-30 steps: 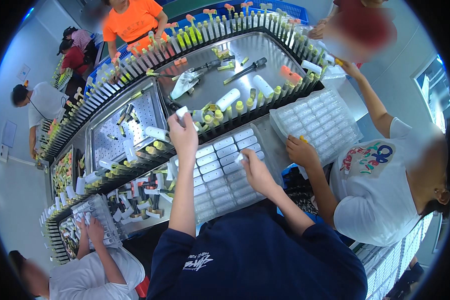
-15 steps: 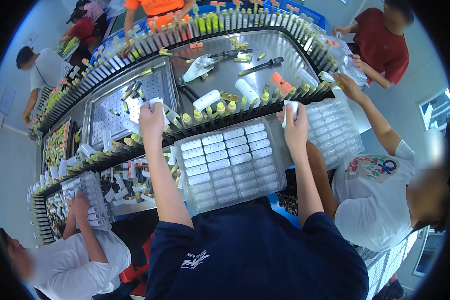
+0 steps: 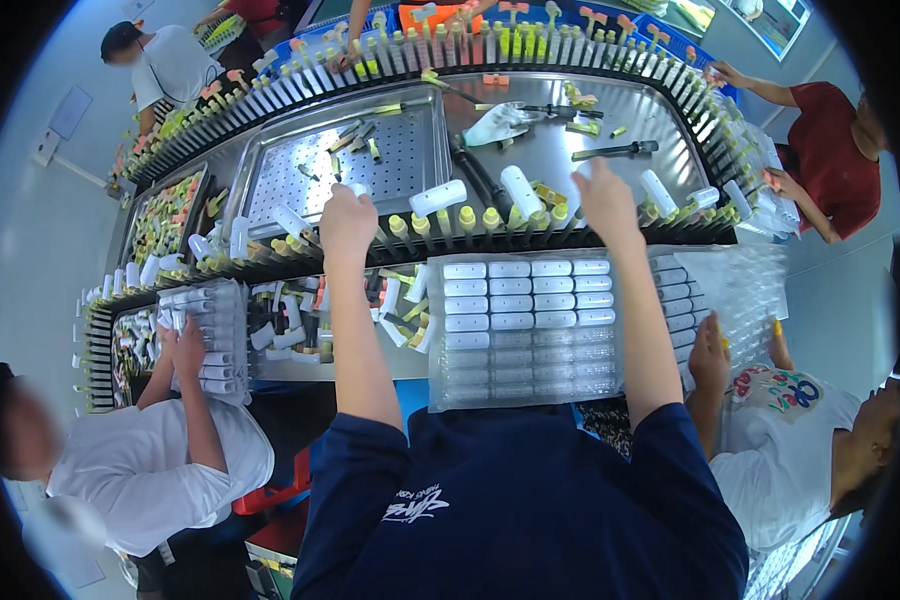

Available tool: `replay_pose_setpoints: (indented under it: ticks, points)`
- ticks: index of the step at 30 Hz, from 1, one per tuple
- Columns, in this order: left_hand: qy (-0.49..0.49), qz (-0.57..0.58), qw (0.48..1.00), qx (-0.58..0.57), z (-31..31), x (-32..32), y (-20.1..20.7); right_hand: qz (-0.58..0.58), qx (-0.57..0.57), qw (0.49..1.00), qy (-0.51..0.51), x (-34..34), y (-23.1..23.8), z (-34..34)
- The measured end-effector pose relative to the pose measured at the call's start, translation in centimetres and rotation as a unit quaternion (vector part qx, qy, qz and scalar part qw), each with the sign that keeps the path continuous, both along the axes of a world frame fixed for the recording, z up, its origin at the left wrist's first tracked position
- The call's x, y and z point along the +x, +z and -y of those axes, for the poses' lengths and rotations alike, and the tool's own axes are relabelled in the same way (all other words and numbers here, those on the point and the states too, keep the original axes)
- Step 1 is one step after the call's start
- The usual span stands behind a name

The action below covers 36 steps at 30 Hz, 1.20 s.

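My left hand (image 3: 348, 232) is closed over the near row of upright yellow-tipped posts (image 3: 467, 222), with a small white plastic casing (image 3: 359, 189) showing at its fingertips. My right hand (image 3: 608, 205) is farther right above the same row, its fingers pinched around a white casing (image 3: 582, 172) that is mostly hidden. Other white casings, one of them an oblong casing (image 3: 438, 198), sit on posts between my hands. Below lies a clear plastic blister tray (image 3: 525, 385), its upper rows filled with white oblong casings (image 3: 509, 287) and its lower pockets showing transparent.
A perforated metal tray (image 3: 300, 215) holds small dark and yellow pieces. Behind the posts are a pale glove (image 3: 498, 124) and a black tool (image 3: 615, 151). A long post rack (image 3: 420, 60) curves along the back. Co-workers sit at both sides, the right one handling another clear tray (image 3: 745, 290).
The view has turned, so the table sits farther right and straighter. My right hand has moved in over the posts. The right co-worker's hand has left the rack for a clear tray.
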<state>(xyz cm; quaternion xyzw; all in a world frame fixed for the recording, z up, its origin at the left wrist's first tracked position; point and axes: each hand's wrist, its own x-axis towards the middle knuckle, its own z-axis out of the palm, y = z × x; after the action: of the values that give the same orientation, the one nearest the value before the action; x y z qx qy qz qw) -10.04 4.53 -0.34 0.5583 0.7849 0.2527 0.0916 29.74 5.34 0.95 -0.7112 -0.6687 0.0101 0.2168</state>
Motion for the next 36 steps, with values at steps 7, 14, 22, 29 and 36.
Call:
replay_pose_setpoints:
  ticks: [7, 14, 22, 29, 36]
  points:
    - [0.012, -0.281, 0.959, 0.034, 0.2, -3.0, -3.5, 0.052, 0.014, 0.998, 0.041, -7.6, -1.2, 1.2]
    - [0.009, -0.240, 0.892, 0.383, 8.1, -3.3, -3.8, -0.062, 0.255, 0.940, 0.217, -8.0, -0.9, 7.4]
    - [-0.378, -0.020, 0.921, 0.091, 19.8, 10.5, -12.8, -0.031, 0.020, 0.967, 0.251, -4.4, -13.8, 18.6]
    - [-0.440, -0.063, 0.895, 0.024, 18.7, 10.9, -11.6, 0.045, -0.045, 0.960, 0.274, -5.0, -14.8, 17.3]
    - [-0.501, -0.105, 0.856, 0.076, 18.2, 11.3, -8.2, 0.078, 0.005, 0.963, 0.259, -5.7, -15.3, 18.0]
